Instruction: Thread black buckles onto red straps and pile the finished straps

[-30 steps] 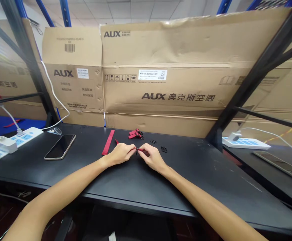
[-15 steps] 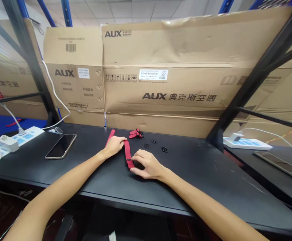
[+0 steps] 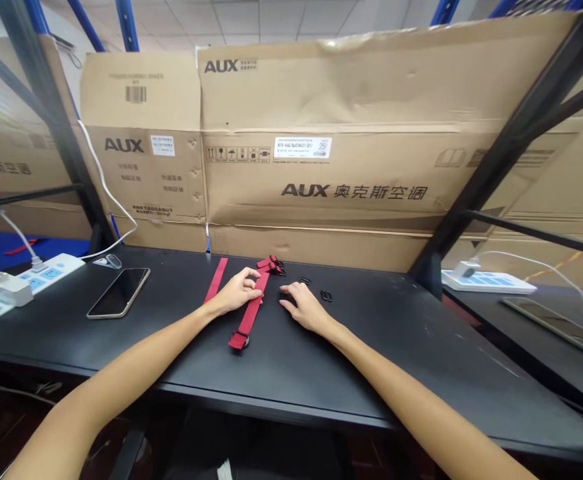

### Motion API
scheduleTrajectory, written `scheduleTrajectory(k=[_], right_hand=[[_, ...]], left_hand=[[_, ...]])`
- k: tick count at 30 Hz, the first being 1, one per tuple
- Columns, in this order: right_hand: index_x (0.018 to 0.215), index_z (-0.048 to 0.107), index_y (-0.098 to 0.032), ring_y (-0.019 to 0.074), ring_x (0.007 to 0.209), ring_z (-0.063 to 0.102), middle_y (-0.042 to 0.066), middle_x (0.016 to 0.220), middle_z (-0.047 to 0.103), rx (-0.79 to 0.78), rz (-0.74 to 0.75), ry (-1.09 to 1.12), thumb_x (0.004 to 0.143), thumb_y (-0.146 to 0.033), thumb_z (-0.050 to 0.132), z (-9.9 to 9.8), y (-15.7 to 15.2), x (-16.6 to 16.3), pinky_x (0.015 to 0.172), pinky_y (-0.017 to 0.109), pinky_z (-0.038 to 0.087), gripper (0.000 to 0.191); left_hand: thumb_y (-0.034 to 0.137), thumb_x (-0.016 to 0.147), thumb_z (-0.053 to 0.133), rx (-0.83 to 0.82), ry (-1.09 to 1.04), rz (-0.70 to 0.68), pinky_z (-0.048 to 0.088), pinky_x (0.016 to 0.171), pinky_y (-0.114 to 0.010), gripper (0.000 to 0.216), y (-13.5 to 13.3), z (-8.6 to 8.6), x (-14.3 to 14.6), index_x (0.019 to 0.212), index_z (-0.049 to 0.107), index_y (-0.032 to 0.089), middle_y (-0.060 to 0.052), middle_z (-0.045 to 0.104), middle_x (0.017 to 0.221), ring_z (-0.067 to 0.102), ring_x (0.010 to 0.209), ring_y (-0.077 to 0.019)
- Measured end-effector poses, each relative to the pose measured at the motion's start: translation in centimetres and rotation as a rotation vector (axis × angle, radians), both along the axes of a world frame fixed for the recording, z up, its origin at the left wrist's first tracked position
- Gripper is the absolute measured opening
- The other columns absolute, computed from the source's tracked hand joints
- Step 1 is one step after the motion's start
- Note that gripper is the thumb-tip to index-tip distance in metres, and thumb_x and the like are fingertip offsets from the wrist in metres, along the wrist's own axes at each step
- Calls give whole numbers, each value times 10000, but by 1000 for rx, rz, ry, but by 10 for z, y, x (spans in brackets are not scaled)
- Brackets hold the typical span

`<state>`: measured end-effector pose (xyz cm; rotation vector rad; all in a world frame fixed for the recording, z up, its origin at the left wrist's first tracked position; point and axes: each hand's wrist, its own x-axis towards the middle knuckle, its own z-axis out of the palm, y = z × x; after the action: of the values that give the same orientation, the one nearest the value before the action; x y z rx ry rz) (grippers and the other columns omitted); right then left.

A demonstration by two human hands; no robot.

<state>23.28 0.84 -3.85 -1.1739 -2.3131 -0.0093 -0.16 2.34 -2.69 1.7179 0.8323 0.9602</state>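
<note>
We note the red webbing strap (image 3: 250, 311) lying diagonally on the black tabletop (image 3: 371, 353), its lower end threaded through a black buckle (image 3: 239, 340), its upper end reaching the bundle of red strap pieces (image 3: 270, 266); whether they join is hidden. The left hand (image 3: 235, 294) lies open, fingertips (image 3: 256, 291) on the strap, not pinching it. The right hand (image 3: 304, 308) is released, resting on the tabletop just beside the strap, near the small black sliders (image 3: 326, 296). A flat red strip (image 3: 215, 280) lies left of the left hand; a smartphone (image 3: 119, 293) lies further left.

Risks, in our judgement: with so light a contact, a careless pull could drag the strap out of the buckle. A sweep of the right hand could scatter the sliders.
</note>
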Motion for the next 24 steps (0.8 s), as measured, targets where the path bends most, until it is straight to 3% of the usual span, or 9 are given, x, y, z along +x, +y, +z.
scheduleTrajectory(k=[3, 8, 12, 15, 19, 24], right_hand=[[1069, 600, -165, 217, 901, 558, 105, 956, 605, -59, 15, 47, 829, -269, 570, 0, -3, -3, 832, 373, 447, 263], [940, 599, -173, 153, 691, 549, 39, 821, 610, -183, -11, 212, 756, -283, 625, 7, -6, -3, 670, 292, 455, 216], [792, 591, -181, 115, 547, 499, -15, 671, 593, -279, -17, 380, 708, -330, 646, 13, -7, -5, 560, 252, 413, 179], [768, 580, -172, 121, 534, 531, -7, 633, 603, -380, 9, 573, 688, -385, 668, 17, -8, -7, 550, 257, 428, 244], [959, 589, -155, 139, 521, 575, 19, 638, 648, -550, 94, 774, 711, -419, 661, 21, -10, -8, 551, 280, 460, 369], [895, 648, -160, 201, 736, 649, 74, 794, 706, -559, 59, 842, 666, -416, 706, 21, -8, -4, 671, 312, 478, 348]], left_hand=[[290, 737, 673, -59, -77, -60, 514, 742, -327, 495, -6, 3, 4, 1153, 443, 152, -7, 625, 752, 671, 741, -175], [341, 769, 639, -108, -47, -100, 519, 723, -314, 270, -11, 8, 6, 896, 560, 116, -72, 664, 759, 665, 725, -175], [395, 795, 603, -139, -74, -104, 530, 676, -314, 296, -13, 9, 7, 845, 545, 108, -109, 669, 830, 667, 692, -172], [403, 801, 593, -148, -77, -131, 529, 616, -288, 309, -13, 9, 7, 907, 513, 124, -96, 659, 838, 657, 636, -150], [428, 836, 532, -105, -26, -166, 449, 463, -200, 306, -13, 9, 7, 951, 503, 146, -4, 582, 704, 561, 473, -83], [451, 890, 418, -26, 36, -190, 380, 432, -173, 362, -18, 11, 8, 1082, 495, 153, 56, 474, 598, 454, 407, -51]])
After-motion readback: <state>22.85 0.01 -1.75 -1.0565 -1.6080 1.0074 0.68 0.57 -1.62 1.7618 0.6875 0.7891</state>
